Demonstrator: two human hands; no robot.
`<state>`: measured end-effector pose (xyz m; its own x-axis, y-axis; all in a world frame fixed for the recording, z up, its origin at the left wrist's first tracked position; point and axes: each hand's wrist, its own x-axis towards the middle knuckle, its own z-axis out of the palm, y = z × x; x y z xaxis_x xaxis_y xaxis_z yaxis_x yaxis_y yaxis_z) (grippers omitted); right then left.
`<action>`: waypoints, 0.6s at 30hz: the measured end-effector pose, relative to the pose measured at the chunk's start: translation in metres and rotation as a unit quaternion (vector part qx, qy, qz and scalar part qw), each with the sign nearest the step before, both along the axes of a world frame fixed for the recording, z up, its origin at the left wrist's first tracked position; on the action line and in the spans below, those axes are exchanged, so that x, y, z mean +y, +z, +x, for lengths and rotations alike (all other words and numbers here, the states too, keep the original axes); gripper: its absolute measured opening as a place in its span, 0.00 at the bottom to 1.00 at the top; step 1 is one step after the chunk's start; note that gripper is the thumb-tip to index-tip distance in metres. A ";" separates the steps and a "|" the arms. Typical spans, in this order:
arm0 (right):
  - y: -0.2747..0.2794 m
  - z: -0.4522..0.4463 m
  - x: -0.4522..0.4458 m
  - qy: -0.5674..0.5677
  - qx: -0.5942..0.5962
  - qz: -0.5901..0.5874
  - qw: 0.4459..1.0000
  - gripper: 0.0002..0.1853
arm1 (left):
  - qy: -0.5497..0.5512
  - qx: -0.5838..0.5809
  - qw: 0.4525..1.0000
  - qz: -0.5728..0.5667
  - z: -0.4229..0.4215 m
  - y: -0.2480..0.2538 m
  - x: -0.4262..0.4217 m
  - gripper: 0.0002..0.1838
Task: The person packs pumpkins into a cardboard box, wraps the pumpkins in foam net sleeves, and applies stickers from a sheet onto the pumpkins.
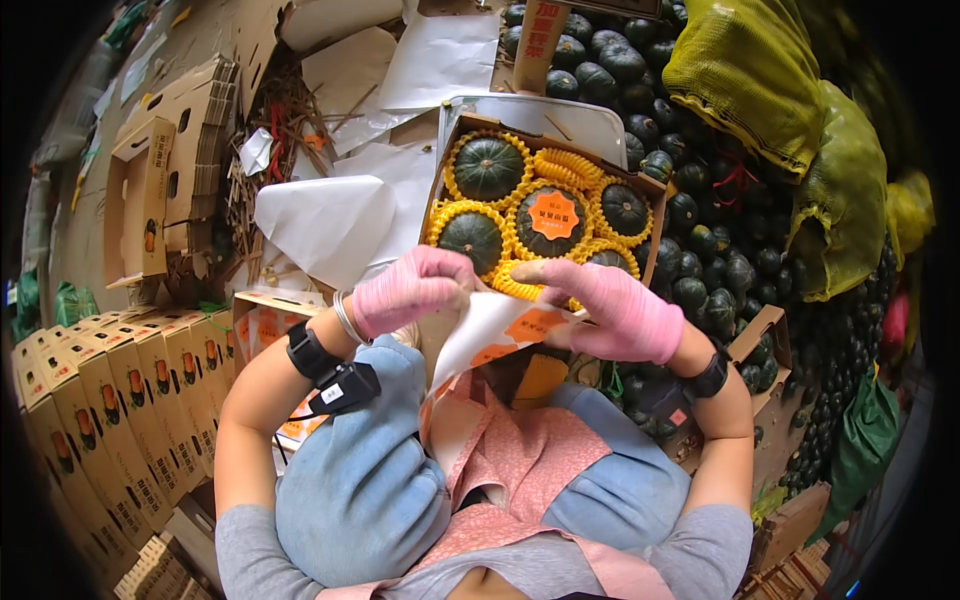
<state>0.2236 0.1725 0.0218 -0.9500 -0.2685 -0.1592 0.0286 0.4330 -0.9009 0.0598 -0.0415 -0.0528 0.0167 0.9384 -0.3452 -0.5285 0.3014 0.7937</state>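
My left hand (pixel 415 292), in a pink glove, pinches the upper left edge of a sticker sheet (pixel 462 352) with a white back and orange labels. The sheet curls down over my lap. My right hand (pixel 628 308), gloved in pink too, has its thumb and fingers closed around the sheet's right edge; whether a label is coming loose there I cannot tell. Just beyond my hands stands an open carton (pixel 655 235) of dark green pumpkins (pixel 488 168) in yellow foam nets. The middle pumpkin bears an orange label (pixel 555 216).
The carton rests on a metal scale (pixel 455 108). Loose pumpkins (pixel 690 290) are heaped at the right, below yellow-green mesh sacks (pixel 750 80). Printed cartons (pixel 120 400) stand in rows at the left. White paper sheets (pixel 330 215) lie beside the scale.
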 end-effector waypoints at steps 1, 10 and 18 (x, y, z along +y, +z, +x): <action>-0.003 0.000 -0.006 -0.016 0.012 0.062 0.998 0.30 | 0.025 -0.029 0.999 -0.005 -0.004 0.000 0.003 0.06; 0.003 0.008 -0.009 -0.058 0.075 0.091 0.991 0.18 | 0.046 0.078 0.996 -0.002 0.013 0.035 0.021 0.33; 0.015 0.018 -0.015 -0.038 0.130 0.101 0.986 0.12 | -0.055 -0.021 0.998 -0.020 0.018 0.019 0.020 0.29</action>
